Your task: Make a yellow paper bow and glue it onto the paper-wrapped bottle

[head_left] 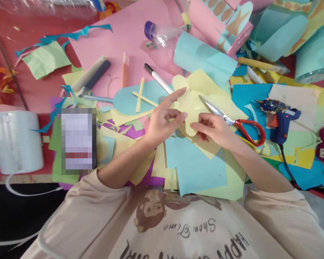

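While both hands meet at the centre of the frame, the left hand [162,122] pinches the cutout [185,106] of yellow paper, index finger stretched along it, and the right hand [213,130] grips its lower edge. Scissors [232,120] lie just right of it, with a glue gun [282,122] further right and a marker [158,80] above.
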`<state>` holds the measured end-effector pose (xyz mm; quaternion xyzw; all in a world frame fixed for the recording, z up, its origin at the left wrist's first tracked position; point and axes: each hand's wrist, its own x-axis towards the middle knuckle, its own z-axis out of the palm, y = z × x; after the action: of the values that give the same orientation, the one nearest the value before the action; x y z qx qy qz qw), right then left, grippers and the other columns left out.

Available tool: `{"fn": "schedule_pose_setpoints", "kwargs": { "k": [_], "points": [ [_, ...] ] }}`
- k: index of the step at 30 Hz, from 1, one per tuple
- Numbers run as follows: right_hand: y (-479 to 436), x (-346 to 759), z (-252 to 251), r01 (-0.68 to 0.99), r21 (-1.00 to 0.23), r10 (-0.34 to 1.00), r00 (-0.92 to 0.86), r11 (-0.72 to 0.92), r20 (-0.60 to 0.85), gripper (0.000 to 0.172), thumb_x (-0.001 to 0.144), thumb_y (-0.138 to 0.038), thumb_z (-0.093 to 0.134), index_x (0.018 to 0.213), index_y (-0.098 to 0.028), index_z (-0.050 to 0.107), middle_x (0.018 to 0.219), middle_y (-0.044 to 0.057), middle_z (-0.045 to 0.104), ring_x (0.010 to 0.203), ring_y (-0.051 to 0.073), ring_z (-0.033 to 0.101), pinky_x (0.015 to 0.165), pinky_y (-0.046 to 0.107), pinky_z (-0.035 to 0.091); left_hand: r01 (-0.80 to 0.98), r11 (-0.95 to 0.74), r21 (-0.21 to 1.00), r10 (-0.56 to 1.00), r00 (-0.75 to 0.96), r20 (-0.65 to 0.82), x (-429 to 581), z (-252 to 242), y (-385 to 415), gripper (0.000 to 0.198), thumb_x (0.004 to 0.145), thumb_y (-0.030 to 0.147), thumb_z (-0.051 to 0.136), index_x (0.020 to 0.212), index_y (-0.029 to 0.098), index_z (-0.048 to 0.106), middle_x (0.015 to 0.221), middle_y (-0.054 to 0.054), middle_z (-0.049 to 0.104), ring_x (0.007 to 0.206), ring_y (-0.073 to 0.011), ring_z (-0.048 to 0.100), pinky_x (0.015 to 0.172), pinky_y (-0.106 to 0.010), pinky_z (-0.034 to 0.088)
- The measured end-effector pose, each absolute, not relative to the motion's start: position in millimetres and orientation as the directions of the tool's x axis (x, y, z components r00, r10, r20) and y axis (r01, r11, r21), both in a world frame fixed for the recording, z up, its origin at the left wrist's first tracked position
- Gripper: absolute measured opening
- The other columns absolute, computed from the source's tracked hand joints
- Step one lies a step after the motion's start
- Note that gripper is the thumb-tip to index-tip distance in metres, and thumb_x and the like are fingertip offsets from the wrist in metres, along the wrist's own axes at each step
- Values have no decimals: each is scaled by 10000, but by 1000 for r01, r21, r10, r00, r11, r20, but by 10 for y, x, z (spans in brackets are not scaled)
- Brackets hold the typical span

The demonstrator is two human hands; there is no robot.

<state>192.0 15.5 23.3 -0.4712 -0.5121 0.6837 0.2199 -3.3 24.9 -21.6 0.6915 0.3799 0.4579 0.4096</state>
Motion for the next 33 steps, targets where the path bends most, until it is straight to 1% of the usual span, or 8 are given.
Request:
{"fn": "schedule_pose_setpoints", "kwargs": {
  "k": [5,9,12,14,17,20,26,33],
  "points": [
    [160,2016,181,132,-929,855,-365,-345,-369,363,786,-480,727,712,-178,540,647,-15,562,513,89,563,419,215,397,248,-372,895,923,198,329,-38,-252,253,536,937,298,526,1437,378,350,1495,-77,469,691,-62,686,617,-216,606],
    [173,2049,173,108,-952,914,-269,-285,-304,230,839,-364,687,743,-173,603,610,-31,507,500,69,471,434,220,357,332,-394,857,919,174,355,-61,-274,269,554,934,320,523,1447,374,323,1475,-79,485,705,-73,682,628,-229,608],
    [172,2038,196,53,-962,940,-205,-268,-274,138,845,-309,674,923,-201,637,642,-42,488,509,70,429,437,224,354,357,-408,840,913,171,371,-64,-273,270,559,925,304,544,1440,366,336,1454,-81,508,691,-72,668,627,-232,598],
    [165,2026,215,3,-964,949,-174,-265,-261,246,823,-291,700,1035,-250,582,657,-56,485,531,83,448,437,219,365,376,-416,828,909,171,379,-50,-253,254,554,921,275,548,1431,361,348,1437,-79,526,659,-62,654,618,-228,590],
    [150,2012,225,-71,-959,950,-177,-273,-258,256,808,-289,715,945,-274,499,642,-74,467,521,79,438,424,201,370,426,-441,790,897,190,399,-20,-209,216,550,911,238,557,1418,345,371,1386,-70,573,614,-53,637,622,-230,590],
    [139,1995,213,-106,-946,925,-268,-307,-270,238,810,-312,707,821,-241,479,667,-64,475,513,61,423,415,187,376,452,-512,730,859,250,447,0,-190,188,572,903,206,551,1429,330,364,1355,-69,601,594,-56,633,621,-234,591],
    [119,1969,175,-122,-941,900,-352,-317,-257,149,814,-282,688,824,-205,562,695,-40,536,563,64,489,445,179,413,444,-621,646,784,337,522,5,-217,170,606,903,144,494,1463,307,329,1351,-78,609,587,-49,632,724,-248,607],
    [122,1960,167,-162,-924,893,-356,-348,-274,146,797,-276,696,805,-208,567,649,-54,524,510,60,469,406,170,410,443,-663,604,749,394,533,17,-210,149,600,936,157,456,1495,298,291,1352,-92,597,612,-49,628,702,-212,597]
  ]
}}
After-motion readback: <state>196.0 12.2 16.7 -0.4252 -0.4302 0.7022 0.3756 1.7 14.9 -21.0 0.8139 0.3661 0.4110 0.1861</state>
